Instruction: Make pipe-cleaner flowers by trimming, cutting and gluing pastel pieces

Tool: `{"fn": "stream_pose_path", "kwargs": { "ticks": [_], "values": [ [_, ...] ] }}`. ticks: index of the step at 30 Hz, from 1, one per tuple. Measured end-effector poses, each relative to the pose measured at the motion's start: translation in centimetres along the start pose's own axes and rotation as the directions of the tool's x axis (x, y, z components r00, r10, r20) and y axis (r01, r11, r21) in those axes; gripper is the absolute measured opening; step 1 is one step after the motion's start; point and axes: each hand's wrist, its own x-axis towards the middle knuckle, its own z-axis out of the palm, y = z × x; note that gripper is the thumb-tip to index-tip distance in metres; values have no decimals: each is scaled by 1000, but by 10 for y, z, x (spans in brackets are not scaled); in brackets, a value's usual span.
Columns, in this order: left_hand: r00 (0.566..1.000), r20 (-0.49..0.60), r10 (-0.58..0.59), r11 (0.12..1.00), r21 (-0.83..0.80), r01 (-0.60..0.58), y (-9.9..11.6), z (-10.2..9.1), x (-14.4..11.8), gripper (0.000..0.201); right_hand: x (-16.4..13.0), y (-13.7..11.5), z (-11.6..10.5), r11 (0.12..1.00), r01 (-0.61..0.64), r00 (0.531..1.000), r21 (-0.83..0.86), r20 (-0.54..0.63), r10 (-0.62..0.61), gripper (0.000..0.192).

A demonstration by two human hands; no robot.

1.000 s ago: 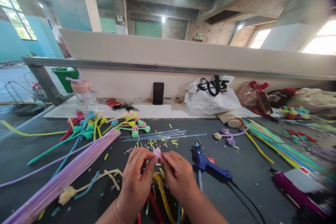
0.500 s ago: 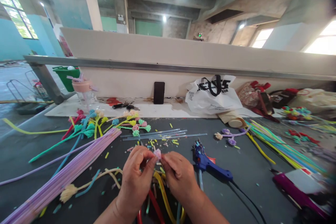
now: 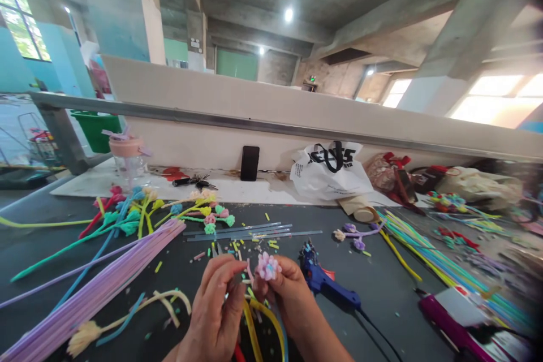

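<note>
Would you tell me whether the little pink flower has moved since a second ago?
Yes. The pink flower now sits closer to the blue glue gun, held by the right hand.

Right hand [image 3: 288,294] pinching pink flower [image 3: 268,265] upright; left hand [image 3: 218,308] just beside, fingers curled near its stem. Blue glue gun [image 3: 328,288] on dark table [image 3: 394,294] to the right, purple stems [image 3: 97,294] left, white bag [image 3: 328,172] behind.

A small pink fuzzy pipe-cleaner flower with a blue centre [image 3: 268,266] stands upright above the dark table, face toward the camera, its stem hidden below.
</note>
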Motion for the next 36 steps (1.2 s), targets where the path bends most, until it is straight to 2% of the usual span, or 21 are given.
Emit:
{"fn": "stream_pose_path", "kwargs": {
  "ticks": [4, 10, 18, 21, 27, 36],
  "values": [
    [997, 11, 75, 996, 53, -75, -1, 1, -3, 31, 1, 5, -3, 1000, 30, 999, 2, -25, -30, 20],
    [998, -26, 51, 995, 90, -48, -4, 0, -1, 26, 1, 7, -3, 996, 44, 997, -81, -61, -49, 20],
    [1000, 5, 14, 997, 78, -15, -5, 1, 2, 18, 0, 7, 0, 988, 3, 998, -154, -58, -12, 18],
    [1000, -6, 20, 998, 55, -20, -4, 0, 5, 16, 1, 9, -1, 993, -22, 998, -116, -55, 16, 17],
    [999, 37, -32, 999, -11, 33, -1, 1, 6, 17, 3, 12, 1, 998, -61, 998, -31, -37, 60, 18],
    [996, 17, -90, 993, -70, 91, 4, 1, 10, 13, 2, 12, 6, 995, -84, 995, 51, -58, 86, 17]
  ]
}}
